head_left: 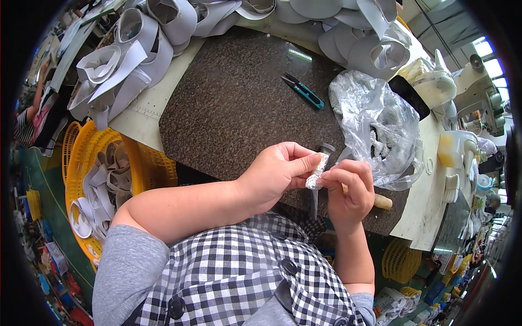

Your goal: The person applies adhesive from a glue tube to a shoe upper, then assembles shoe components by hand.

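Both hands meet over the near edge of a dark speckled stone slab (228,103). Between my left hand (280,171) and my right hand (349,187) is a small white patterned strip (317,173), pinched by the fingertips of both; its exact kind is too small to make out. Beneath the hands lies a hammer, its metal head (313,204) partly covered and its wooden handle (383,202) sticking out past my right hand. Farther off on the slab rest teal-handled thread snips (305,93), blades pointing to the far left.
To the right sits a crumpled transparent plastic bag (361,103) with whitish pieces, beside a dark phone-like object (409,96). Grey-white curved bands (117,70) and pieces (353,46) pile along the far side. A yellow basket (144,163) of bands stands left; sewing machine (476,81) right.
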Available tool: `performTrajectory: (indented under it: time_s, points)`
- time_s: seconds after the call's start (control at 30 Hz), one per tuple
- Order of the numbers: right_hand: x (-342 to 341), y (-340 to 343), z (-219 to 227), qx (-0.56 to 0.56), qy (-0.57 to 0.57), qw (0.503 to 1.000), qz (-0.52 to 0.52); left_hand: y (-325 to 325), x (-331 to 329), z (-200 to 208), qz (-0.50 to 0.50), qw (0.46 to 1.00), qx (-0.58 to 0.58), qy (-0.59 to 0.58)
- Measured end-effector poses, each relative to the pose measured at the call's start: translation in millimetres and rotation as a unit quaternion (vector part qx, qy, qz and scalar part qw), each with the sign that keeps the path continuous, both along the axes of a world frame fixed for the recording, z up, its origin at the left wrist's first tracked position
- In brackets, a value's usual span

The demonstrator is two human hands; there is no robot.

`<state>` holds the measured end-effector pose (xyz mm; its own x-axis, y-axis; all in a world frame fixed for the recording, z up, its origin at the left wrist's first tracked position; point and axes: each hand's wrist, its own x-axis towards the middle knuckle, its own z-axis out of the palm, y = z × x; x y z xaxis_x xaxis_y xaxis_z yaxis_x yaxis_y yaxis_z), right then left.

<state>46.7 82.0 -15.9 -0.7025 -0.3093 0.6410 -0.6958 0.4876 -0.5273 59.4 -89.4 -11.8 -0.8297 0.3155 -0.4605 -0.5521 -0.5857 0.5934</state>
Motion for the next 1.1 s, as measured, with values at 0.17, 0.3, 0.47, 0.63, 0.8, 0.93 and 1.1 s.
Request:
performTrajectory:
  time_s: [0.17, 0.3, 0.47, 0.63, 0.8, 0.93, 1.1]
  points:
    - [-0.1, 2.8, 1.3, 0.027, 0.038, 0.999, 0.017, -4.1, -2.6, -6.1, -0.013, 0.999, -0.041, 0.029]
    - [-1.8, 7.8, 8.0, 0.022, -0.096, 0.994, 0.042, -11.2, -5.0, -6.4, -0.05, 0.99, -0.097, 0.094]
    - [-4.9, 8.0, 11.4, 0.038, -0.089, 0.994, 0.052, -13.7, -4.2, -0.8, -0.068, 0.985, -0.115, 0.114]
    - [-6.1, 2.9, -0.7, 0.046, 0.012, 0.998, 0.041, -16.9, -7.9, 0.7, -0.09, 0.993, -0.062, 0.051]
    - [-9.7, 5.2, -19.1, 0.046, 0.114, 0.992, 0.03, -17.6, -7.9, -4.9, -0.101, 0.994, 0.02, -0.046]
    - [-6.4, 4.4, -21.0, -0.069, -0.018, 0.997, 0.042, -18.3, -5.4, -3.8, -0.074, 0.997, 0.017, -0.015]
    - [0.1, 6.1, -8.1, -0.298, -0.454, 0.835, 0.088, -20.4, -5.0, -6.4, 0.011, 0.975, -0.079, 0.205]
